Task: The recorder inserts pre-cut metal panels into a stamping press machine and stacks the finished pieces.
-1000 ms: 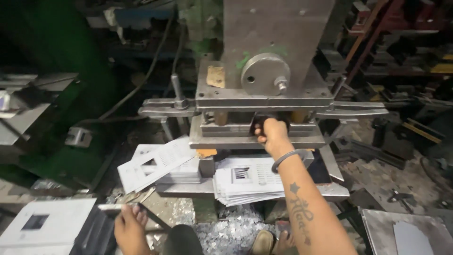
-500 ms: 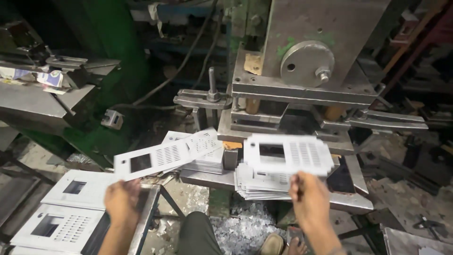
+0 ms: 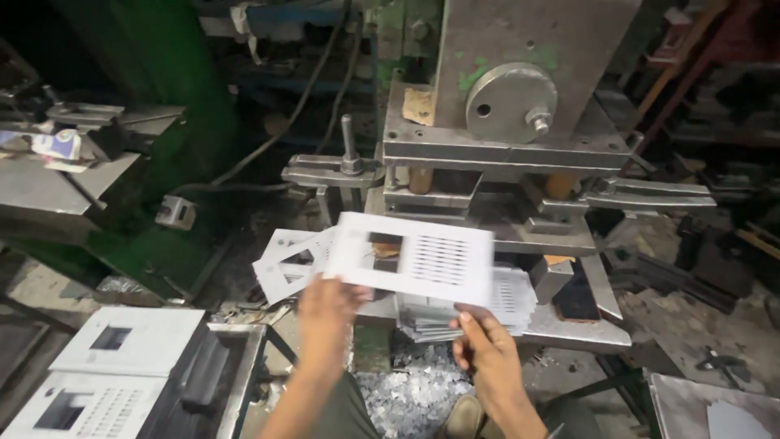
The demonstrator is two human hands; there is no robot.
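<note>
Two hands shared it: our left hand (image 3: 325, 305) and right hand (image 3: 486, 351) pinched the white punched panel (image 3: 410, 257) by its lower edge before the press (image 3: 504, 138). We judged it thin, light, stiff, sharp-edged.

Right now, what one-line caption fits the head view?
Both hands, left and right, hold a white punched panel before a press, above stacked panels.

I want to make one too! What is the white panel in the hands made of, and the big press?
Panel: probably thin sheet metal, painted matte white; it stays flat, with crisply punched slots. Press: heavy bare steel, grey and scuffed, with green paint patches.
</note>
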